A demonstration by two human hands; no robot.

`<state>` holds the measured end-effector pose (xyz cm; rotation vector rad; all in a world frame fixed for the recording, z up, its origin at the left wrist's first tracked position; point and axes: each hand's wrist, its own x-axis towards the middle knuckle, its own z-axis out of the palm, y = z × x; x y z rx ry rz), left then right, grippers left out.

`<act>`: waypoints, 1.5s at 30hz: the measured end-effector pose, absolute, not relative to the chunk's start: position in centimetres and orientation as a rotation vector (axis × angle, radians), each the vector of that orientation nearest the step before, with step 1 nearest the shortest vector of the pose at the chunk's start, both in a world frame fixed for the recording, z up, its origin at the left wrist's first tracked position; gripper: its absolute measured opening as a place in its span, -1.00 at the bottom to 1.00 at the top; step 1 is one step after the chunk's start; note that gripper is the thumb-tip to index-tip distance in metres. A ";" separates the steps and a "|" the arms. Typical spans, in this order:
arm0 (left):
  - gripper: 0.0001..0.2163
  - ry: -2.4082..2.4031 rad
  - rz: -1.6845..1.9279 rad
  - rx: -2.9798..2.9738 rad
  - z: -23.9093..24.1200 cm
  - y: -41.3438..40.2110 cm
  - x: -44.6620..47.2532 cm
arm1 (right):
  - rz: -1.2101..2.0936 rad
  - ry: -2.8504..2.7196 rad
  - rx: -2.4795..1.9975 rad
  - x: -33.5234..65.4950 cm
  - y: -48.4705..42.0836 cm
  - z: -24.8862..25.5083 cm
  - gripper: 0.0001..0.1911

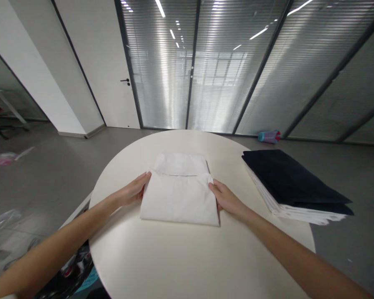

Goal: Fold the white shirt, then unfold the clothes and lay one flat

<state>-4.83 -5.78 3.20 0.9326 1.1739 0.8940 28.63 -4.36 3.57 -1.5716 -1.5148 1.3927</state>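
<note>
A white cloth item [180, 197], folded into a flat rectangle, lies on the round table [202, 261]. Its upper part forms a narrower panel, with a crosswise fold edge below it. My left hand [135, 189] pinches the folded white cloth at its left edge, near that fold. At the opposite edge my right hand [222, 195] grips it too, thumb on top and the other fingers partly hidden underneath. Beyond my right hand sits a stack of flat folded cloth items [289, 178], dark navy on top and white below.
The stack overhangs the table's right edge. A blue and pink basket [269, 137] lies on the floor by the glass wall [218, 83]. Under the table's left side is a dark bag [71, 274]. Plastic wrapping [3, 220] lies on the floor at left.
</note>
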 end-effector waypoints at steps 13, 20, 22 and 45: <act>-0.33 1.209 0.874 1.160 2.9 -4.3 -3.2 | 1.428 -1.385 -1.784 28.1 -2.6 3.6 -0.84; -0.36 1.737 0.939 1.838 1.3 -4.9 -3.4 | 0.530 -1.790 -1.477 29.7 -4.9 2.3 -0.63; -0.48 1.855 0.889 2.008 1.3 -5.2 -3.4 | 0.217 -2.066 -1.339 29.4 -5.9 2.3 -0.65; -0.33 1.061 0.282 2.794 2.9 -5.6 3.6 | 0.039 -2.501 -1.191 28.6 -6.5 0.7 -0.54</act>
